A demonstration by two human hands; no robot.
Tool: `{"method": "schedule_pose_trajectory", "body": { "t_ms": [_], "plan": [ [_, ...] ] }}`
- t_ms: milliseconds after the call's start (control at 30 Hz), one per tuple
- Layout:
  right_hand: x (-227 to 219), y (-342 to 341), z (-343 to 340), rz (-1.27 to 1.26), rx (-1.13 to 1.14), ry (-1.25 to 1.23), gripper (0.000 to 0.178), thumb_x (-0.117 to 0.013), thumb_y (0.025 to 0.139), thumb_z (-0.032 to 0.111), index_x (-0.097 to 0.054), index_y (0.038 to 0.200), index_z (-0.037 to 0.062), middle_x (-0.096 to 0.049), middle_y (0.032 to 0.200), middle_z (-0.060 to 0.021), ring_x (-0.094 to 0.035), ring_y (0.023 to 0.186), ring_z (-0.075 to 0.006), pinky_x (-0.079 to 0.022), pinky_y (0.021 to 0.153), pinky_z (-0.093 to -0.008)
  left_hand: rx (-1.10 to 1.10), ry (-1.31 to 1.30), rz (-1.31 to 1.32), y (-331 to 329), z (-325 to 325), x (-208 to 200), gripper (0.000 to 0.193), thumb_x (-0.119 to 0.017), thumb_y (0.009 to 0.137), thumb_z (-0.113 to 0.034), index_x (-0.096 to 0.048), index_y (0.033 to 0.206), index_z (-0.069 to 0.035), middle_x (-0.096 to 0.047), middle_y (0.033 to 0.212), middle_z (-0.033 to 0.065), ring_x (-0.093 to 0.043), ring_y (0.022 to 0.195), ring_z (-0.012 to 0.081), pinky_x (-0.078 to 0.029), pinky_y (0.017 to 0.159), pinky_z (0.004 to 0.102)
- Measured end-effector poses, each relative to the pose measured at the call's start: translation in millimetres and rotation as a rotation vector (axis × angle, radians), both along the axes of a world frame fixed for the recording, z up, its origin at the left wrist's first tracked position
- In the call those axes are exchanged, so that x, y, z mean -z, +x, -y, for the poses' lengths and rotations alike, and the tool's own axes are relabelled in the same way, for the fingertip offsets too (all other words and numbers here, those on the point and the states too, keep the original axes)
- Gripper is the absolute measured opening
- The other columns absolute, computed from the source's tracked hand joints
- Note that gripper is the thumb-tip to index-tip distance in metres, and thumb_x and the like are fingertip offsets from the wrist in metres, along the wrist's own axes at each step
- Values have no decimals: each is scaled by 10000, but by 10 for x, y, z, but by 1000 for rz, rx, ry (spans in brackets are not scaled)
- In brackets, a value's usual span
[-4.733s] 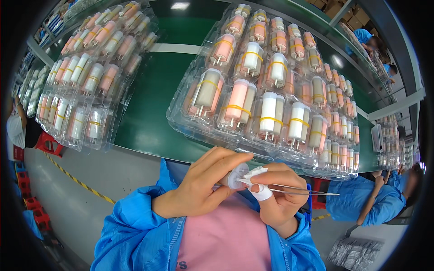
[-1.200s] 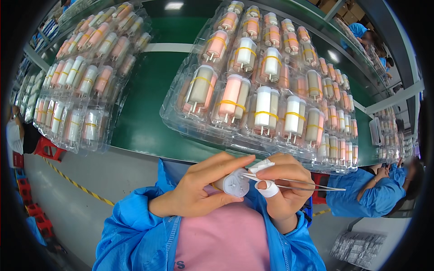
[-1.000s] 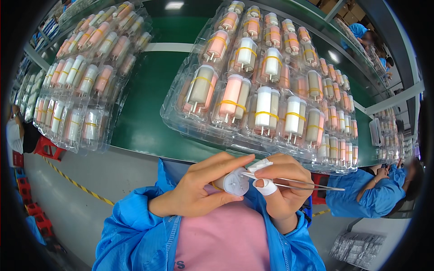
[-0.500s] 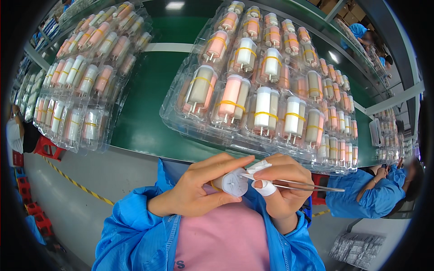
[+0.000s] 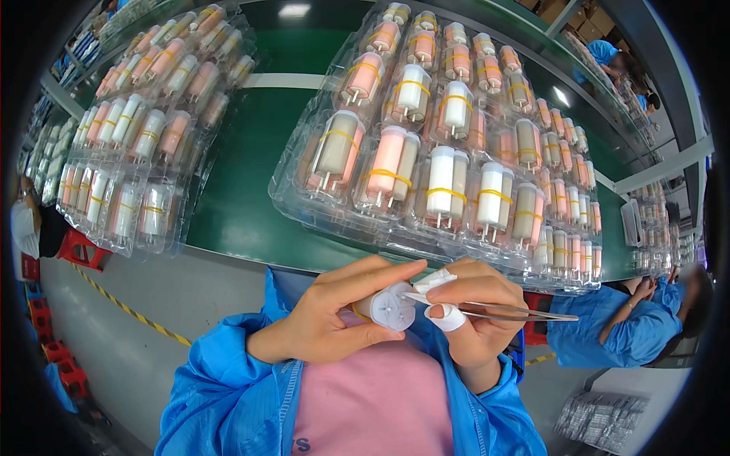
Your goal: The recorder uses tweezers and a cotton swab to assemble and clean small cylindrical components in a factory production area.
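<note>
In front of my chest, my left hand (image 5: pixel 323 315) grips a bundle of capped tubes (image 5: pixel 393 305) lying sideways, with its pale translucent round ends facing right. A bit of yellow band shows by the fingers. My right hand (image 5: pixel 487 300) is closed around metal tweezers (image 5: pixel 525 312), their tips at the tube ends and the rear pointing right. Whether the tips grip anything is too small to tell. White wraps (image 5: pixel 447 318) cover the right thumb and a finger.
Beyond my hands, a green table (image 5: pixel 258 167) carries clear plastic trays (image 5: pixel 293 186) stacked with banded pink, white and grey tubes. More filled trays (image 5: pixel 125 178) stand at the left. A person in blue (image 5: pixel 620 323) sits at the right. Red stools (image 5: pixel 80 249) stand on the floor.
The bundle's capped end has tilted slightly, and the tweezers have shifted a little with the right hand. Both hands keep their hold.
</note>
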State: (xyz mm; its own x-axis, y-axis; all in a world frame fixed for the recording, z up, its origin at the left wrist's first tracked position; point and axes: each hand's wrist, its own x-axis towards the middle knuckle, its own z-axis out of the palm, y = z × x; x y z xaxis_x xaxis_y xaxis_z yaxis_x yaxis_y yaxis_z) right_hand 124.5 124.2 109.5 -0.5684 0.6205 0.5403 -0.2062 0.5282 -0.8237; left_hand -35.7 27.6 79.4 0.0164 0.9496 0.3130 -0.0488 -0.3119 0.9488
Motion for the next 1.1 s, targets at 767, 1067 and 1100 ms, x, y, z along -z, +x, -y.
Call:
{"method": "schedule_pose_trajectory", "body": {
  "t_ms": [767, 1067, 1100],
  "plan": [
    [-63, -17, -5, 111, 14, 118, 154, -720, 655, -7, -684, 803, 16, -660, 755, -111, -640, 651, -229, -506, 572, -289, -41, 38, -89, 19, -12, 33, 658, -744, 712, -18, -467, 1306, 48, -572, 1057, 143, -563, 902, 194, -460, 741, 283],
    [-84, -62, 7, 248, 59, 450, 189, -702, 673, -20, -654, 856, -23, -639, 763, -142, -611, 626, -237, -491, 550, -294, -179, 45, -458, 9, -33, 22, 658, -724, 719, 8, -456, 1320, 35, -550, 1024, 133, -557, 902, 197, -461, 757, 290],
    [-52, -46, 3, 158, 61, 310, 186, -705, 679, -19, -656, 858, -26, -641, 768, -140, -609, 626, -224, -486, 547, -292, -126, 7, -326, 13, -19, 16, 661, -726, 720, 4, -453, 1321, 37, -551, 1026, 130, -559, 907, 196, -461, 763, 288]
  ]
}}
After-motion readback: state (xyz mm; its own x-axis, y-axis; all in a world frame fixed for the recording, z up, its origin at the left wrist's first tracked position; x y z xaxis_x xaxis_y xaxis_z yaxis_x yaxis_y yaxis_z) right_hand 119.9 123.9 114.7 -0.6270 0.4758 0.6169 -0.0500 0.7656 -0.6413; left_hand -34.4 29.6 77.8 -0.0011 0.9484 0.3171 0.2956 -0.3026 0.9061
